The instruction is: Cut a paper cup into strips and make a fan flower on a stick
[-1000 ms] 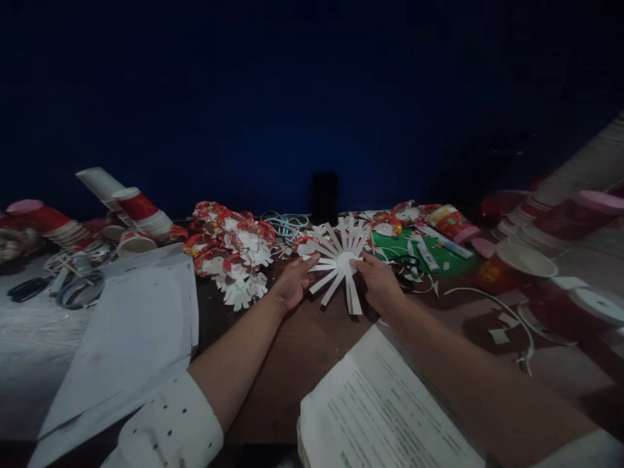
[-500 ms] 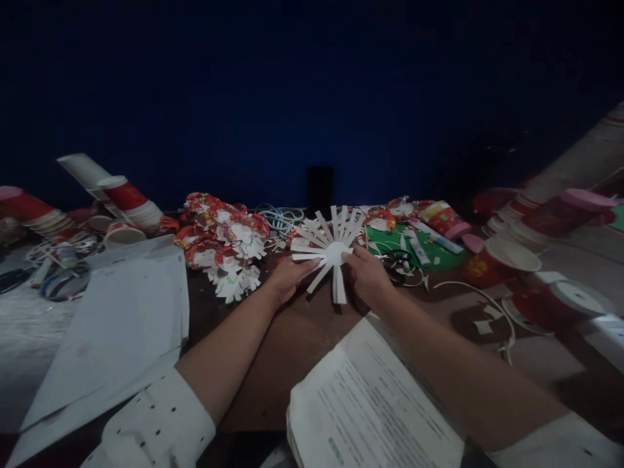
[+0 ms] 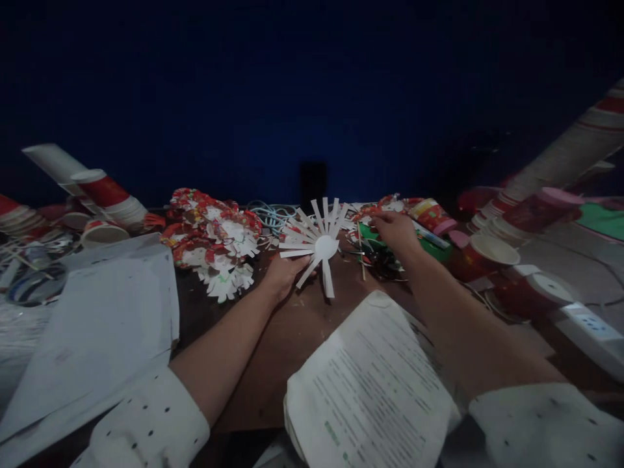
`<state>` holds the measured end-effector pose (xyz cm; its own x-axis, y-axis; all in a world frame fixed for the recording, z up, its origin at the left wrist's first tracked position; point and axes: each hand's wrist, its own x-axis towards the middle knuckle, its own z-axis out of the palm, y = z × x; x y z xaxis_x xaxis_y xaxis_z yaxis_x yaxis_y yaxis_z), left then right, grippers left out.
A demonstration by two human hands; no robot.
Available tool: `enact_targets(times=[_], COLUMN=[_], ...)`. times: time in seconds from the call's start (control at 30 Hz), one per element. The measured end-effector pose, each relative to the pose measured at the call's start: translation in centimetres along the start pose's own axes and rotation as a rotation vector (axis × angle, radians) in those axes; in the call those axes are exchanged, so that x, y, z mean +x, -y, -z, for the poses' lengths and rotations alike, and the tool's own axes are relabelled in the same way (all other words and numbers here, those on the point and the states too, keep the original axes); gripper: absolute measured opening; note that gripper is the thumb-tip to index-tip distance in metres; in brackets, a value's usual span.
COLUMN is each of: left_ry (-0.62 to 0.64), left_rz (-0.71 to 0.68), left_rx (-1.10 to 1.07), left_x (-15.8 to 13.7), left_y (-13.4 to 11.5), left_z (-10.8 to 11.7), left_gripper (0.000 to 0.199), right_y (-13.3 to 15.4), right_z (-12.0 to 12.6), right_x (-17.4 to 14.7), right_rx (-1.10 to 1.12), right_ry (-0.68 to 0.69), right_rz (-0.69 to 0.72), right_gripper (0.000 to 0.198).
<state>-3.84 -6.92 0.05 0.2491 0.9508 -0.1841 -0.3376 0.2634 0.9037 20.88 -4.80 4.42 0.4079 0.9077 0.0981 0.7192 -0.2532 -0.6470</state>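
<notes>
A white paper cup cut into strips (image 3: 325, 247), its strips fanned out around a round base, is held up over the brown table. My left hand (image 3: 285, 276) grips it from the left, thumb against the strips beside the base. My right hand (image 3: 397, 233) is apart from the cup, reaching over the green mat (image 3: 436, 249) at the back right. Its fingers point left and are partly curled, with nothing visible in them. A thin stick (image 3: 362, 260) lies just left of that hand. The hand covers part of the small items on the mat.
Red and white cut-paper pieces (image 3: 214, 240) are heaped at the back left. White sheets (image 3: 117, 305) lie on the left, and a worn printed book (image 3: 370, 383) is in front. Paper cups (image 3: 494, 250) stand at right, near a power strip (image 3: 592, 328). Stacked cups (image 3: 104, 195) lean at left.
My right hand has let go of the cut paper cup and moved right and away, over the green mat. My left hand still holds the cup. The view has shifted slightly right.
</notes>
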Motion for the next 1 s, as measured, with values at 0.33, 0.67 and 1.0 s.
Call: enact_targets(times=[0.33, 0.67, 1.0], left_ry=[0.010, 0.019, -0.147], left_rz=[-0.033, -0.091, -0.343], left_rx=[-0.039, -0.044, 0.143], left_x=[0.1, 0.7, 1.6], left_y=[0.3, 0.5, -0.1], left_z=[0.1, 0.4, 1.6], left_gripper=[0.041, 0.041, 0.037], right_y=[1.5, 3.4, 4.9], right_z=[-2.5, 4.7, -0.4], right_x=[1.2, 1.7, -7.2], right_rx=[-0.381, 0.492, 0.541], right_ry=[0.148, -0.676, 0.081], right_rz=[-0.138, 0.213, 0.217], right_gripper=[0.034, 0.019, 0.020])
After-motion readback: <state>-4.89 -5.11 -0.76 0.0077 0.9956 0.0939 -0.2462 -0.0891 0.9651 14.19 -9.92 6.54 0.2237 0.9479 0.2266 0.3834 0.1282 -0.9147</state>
